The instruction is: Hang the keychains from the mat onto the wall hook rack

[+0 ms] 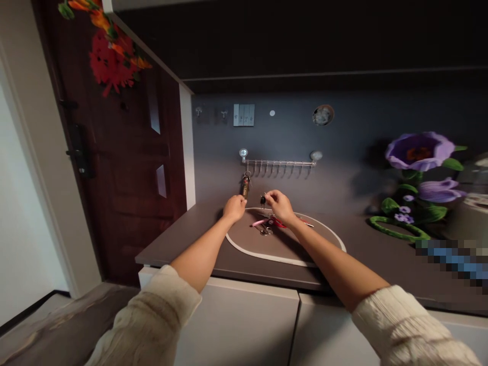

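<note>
A narrow gap lies between the left hand (235,207) and the right hand (279,204), partly taken by a small black item (263,200) at the right fingertips. The hanging brown tag (245,187) blocks the left end of the hook rail (280,163); farther right, the hooks can be reached from below. The overhead cabinet (305,40) limits height; purple flowers (419,151) obstruct the counter's (360,264) right side.

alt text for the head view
A person's right hand holds a small black item above a dark counter, the left hand at the lower end of a brown fob hanging from a hook rail. Pink and red items lie inside a white oval rim; purple flowers stand at right.
</note>
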A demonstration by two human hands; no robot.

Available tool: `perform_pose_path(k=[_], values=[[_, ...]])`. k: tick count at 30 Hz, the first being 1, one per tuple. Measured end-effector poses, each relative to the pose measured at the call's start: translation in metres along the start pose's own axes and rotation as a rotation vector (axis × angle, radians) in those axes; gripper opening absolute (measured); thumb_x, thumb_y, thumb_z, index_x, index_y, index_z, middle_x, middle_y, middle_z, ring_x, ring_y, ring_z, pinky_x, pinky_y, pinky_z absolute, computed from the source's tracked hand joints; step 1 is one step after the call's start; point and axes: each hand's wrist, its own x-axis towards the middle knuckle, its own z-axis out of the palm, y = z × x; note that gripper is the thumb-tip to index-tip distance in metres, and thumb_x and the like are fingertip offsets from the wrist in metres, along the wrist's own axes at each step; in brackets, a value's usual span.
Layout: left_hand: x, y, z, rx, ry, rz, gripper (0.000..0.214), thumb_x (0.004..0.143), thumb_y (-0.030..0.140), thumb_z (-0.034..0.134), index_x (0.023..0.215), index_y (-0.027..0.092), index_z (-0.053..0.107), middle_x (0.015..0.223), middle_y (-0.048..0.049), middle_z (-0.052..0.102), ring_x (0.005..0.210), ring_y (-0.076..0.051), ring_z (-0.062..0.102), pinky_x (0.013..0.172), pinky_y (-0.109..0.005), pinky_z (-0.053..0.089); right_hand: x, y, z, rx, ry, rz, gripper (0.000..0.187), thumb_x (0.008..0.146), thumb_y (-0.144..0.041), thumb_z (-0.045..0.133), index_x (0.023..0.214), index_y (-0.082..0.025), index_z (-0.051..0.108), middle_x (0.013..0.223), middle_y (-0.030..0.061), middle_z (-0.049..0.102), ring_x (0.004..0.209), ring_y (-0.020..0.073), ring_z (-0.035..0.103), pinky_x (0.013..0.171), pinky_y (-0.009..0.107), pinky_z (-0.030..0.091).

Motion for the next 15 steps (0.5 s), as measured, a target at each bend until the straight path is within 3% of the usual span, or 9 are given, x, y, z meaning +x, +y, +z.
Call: perform_pose_path(k=[6,15], values=[[-0.005,-0.004,0.001,0.141,-0.032,0.063,0.026,0.085,0.026,0.04,0.087,0.017,0.063,0.096,-0.0101,0.064,0.09,-0.017,0.058,0.078,-0.027,0.04,0.037,-0.023,0.012,0.292,0.067,0.202,0.009,0.074,-0.024,0.048,0.072,-0.015,0.05,0.068,-0.0001,0.054,0.059,0.009,0.052,0.059,0.024,0.047],[-0.006,0.003,0.002,0.186,-0.073,0.114,0.027,0.086,0.026,0.037,0.09,0.017,0.062,0.097,-0.0097,0.063,0.091,-0.017,0.058,0.079,-0.027,0.041,0.083,-0.045,0.036,0.425,0.194,0.333,0.012,0.077,-0.017,0.048,0.066,-0.015,0.05,0.059,0.0003,0.054,0.051,0.009,0.053,0.056,0.027,0.051]])
